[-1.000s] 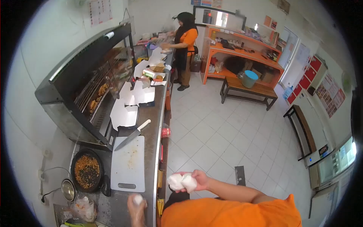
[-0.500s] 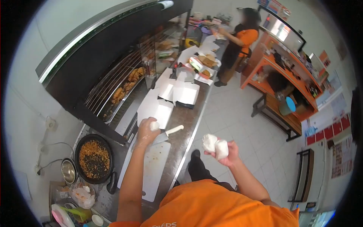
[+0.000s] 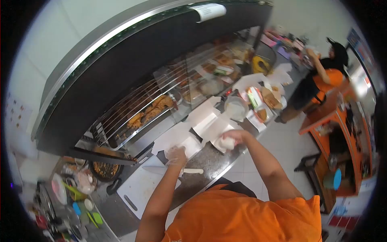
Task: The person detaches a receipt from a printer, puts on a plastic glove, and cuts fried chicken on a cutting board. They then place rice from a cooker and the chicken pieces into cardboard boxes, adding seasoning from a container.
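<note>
My left hand [image 3: 176,156], in a clear plastic glove, reaches over the near white takeaway box [image 3: 187,142]. Its fingers are mostly hidden, and I cannot tell if it holds anything. A white wrapped bundle [image 3: 227,142] is in my right hand [image 3: 234,136], low over the near side of a second open white box [image 3: 204,117]. Beside my left wrist lies a knife [image 3: 194,171] with a cream handle, its blade over the white cutting board [image 3: 141,187].
A heated display cabinet [image 3: 133,76] with fried pieces on a rack [image 3: 151,111] runs behind the boxes. Filled boxes [image 3: 271,99] stand farther along the counter. A pan of crumbs [image 3: 105,169] is at the left. Another person [image 3: 324,82] stands at the far end.
My right hand has moved from over the floor to the second box, carrying white bundles. My left hand has gone to the near box; its white bundle no longer shows. The view has turned left.
</note>
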A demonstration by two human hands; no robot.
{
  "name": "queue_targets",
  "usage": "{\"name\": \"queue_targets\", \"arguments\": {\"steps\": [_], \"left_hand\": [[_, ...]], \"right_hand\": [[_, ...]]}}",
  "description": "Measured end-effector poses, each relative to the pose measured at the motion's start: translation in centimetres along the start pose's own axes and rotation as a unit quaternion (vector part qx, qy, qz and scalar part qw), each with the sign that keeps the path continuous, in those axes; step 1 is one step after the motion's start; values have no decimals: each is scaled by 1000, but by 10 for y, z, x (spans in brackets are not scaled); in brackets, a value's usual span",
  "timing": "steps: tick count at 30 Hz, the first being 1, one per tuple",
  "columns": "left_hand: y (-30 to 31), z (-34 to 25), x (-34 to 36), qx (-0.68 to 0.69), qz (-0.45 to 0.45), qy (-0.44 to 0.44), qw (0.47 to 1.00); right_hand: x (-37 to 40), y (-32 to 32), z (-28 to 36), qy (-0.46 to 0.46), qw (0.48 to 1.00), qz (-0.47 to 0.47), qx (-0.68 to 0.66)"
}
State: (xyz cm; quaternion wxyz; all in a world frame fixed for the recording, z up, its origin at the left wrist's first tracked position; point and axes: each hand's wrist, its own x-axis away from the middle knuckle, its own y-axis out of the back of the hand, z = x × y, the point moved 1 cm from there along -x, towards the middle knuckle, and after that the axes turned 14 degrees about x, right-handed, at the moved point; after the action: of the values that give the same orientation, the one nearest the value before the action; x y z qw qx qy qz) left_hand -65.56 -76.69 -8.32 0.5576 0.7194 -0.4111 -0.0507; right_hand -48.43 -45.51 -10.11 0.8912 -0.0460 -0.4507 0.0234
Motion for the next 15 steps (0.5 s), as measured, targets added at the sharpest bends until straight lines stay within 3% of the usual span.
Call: {"name": "queue_targets", "arguments": {"steps": [2, 4, 5, 7, 9, 10, 13, 15], "left_hand": [[8, -2, 30, 23, -66, 12, 997], [10, -1, 52, 121, -239, -31, 963], [6, 0, 60, 119, -242, -19, 963], [-6, 7, 75, 186, -372, 112, 902], [-33, 23, 65, 265, -379, 139, 876], [-39, 26, 58, 345, -382, 156, 843], [-45, 17, 43, 396, -346, 136, 840], [-26, -1, 46, 439, -309, 159, 829]], "right_hand": [[-7, -6, 4, -15, 989, -25, 146], [0, -9, 15, -12, 976, -34, 215], [7, -11, 18, -5, 959, -76, 274], [6, -13, 17, 5, 937, -112, 332], [-3, -8, 19, 1, 826, -187, 532], [-11, -4, 15, 3, 823, -187, 536], [-11, 1, 10, 39, 832, -194, 517], [16, -11, 19, -18, 935, -123, 332]]}}
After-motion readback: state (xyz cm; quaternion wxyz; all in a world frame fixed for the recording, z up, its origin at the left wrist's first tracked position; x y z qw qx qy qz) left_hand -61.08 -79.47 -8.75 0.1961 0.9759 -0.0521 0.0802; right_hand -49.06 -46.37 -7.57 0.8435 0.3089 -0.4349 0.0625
